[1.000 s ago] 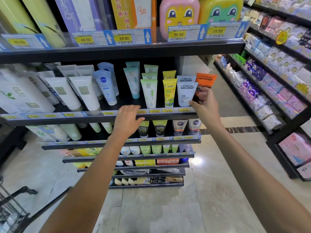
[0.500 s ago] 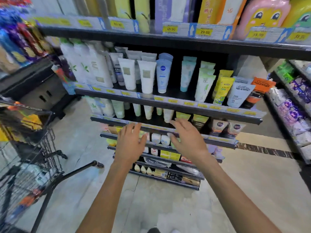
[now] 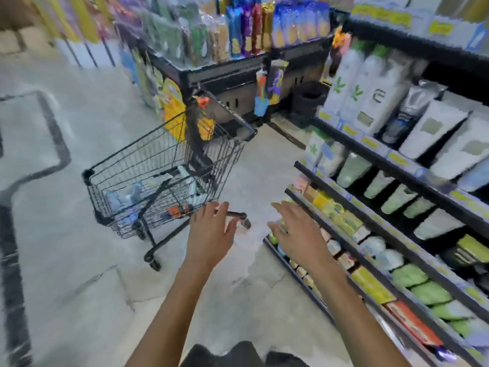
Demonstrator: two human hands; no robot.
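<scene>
Before the left hand (image 3: 210,235), a black wire cart (image 3: 137,160) holds small items (image 3: 127,195).

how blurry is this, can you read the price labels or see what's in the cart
Head view: heavy motion smear throughout; price labels unreadable; cart contents only vague shapes; left hand and right hand fairly distinct, both open.

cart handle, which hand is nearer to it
Left. The left hand is right at the cart handle, fingers spread over it; the right hand is off to its right, clearly apart.
</scene>
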